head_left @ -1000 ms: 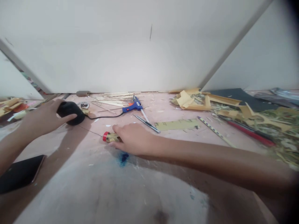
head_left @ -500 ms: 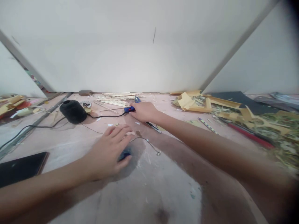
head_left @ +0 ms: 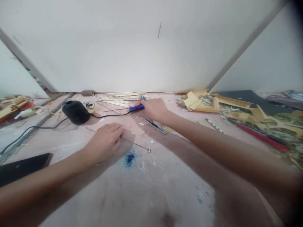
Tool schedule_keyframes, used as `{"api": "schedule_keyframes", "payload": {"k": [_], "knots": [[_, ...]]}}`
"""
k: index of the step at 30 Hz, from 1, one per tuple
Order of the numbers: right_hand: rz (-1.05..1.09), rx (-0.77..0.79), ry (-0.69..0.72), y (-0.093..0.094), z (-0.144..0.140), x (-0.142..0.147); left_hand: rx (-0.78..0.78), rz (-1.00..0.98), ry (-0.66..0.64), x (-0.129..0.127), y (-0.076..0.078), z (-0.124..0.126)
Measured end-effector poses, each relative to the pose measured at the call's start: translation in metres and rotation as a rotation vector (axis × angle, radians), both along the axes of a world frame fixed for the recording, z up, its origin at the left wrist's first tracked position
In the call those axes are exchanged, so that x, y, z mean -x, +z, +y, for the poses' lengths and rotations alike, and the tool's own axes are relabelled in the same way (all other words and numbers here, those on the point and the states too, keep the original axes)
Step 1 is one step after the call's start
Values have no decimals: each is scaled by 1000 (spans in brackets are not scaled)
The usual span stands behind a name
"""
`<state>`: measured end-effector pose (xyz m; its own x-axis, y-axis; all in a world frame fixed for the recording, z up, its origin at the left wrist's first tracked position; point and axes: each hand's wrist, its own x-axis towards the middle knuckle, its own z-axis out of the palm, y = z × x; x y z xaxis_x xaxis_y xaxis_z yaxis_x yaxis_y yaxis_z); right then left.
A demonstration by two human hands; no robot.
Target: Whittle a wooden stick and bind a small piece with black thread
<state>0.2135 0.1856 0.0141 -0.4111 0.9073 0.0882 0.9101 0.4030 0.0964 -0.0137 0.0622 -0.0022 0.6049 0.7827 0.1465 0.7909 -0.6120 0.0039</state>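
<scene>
My right hand [head_left: 155, 108] is at the far middle of the work surface, closed around the body of a blue hot glue gun [head_left: 136, 108]. The gun's red switch, an orange part and its black cord show to the left of my fingers, whose tips are hidden. Nearer to me, my left hand [head_left: 104, 138] rests low with its fingers curled together over a thin dark wire [head_left: 136, 143]. This wire emerges on both sides of the hand and ends at the right in a small pale piece [head_left: 149, 150]. Something small and red [head_left: 98, 128] peeks out behind the knuckles.
A black rounded object [head_left: 75, 112] stands at the left, the gun's cord beside it. Thin wooden sticks [head_left: 118, 101] lie along the white wall. A pen [head_left: 153, 125] is below my right hand. Cut yellow card [head_left: 205, 104] and a red-handled tool [head_left: 262, 137] lie right; a phone [head_left: 26, 167] left.
My left hand has gone from spread fingers to curled ones over the wire, moving left and uncovering a blue stain. My right hand has shifted slightly right along the glue gun.
</scene>
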Motion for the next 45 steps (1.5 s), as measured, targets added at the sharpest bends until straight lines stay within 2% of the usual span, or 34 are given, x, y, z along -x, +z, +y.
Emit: {"api": "schedule_keyframes", "payload": {"k": [2, 6, 8, 11, 19, 23, 27, 34, 41, 45], "knots": [[-12, 5, 13, 2, 3, -5, 2, -20, -14, -4, 7, -3], [-46, 31, 25, 8, 12, -9, 100, -103, -158, -32, 15, -15], [-60, 30, 25, 10, 14, -7, 145, -118, -213, -48, 12, -20], [-71, 6, 7, 9, 9, -2, 196, -128, -216, -62, 2, -23], [-27, -61, -21, 0, 5, 6, 345, -313, -201, -63, -11, -22], [21, -50, 43, 0, 10, 13, 345, -366, -201, -63, -14, -23], [78, 28, 123, -4, 14, 26, 337, -378, -184, -63, -15, -23], [338, 121, 58, -11, 21, 33, 361, -365, -158, -64, -13, -24], [760, 224, 41, -7, -5, 26, 313, -369, -128, -62, -21, -22], [925, 180, 26, -8, -11, 26, 354, -408, -88, -60, -19, -23]]}}
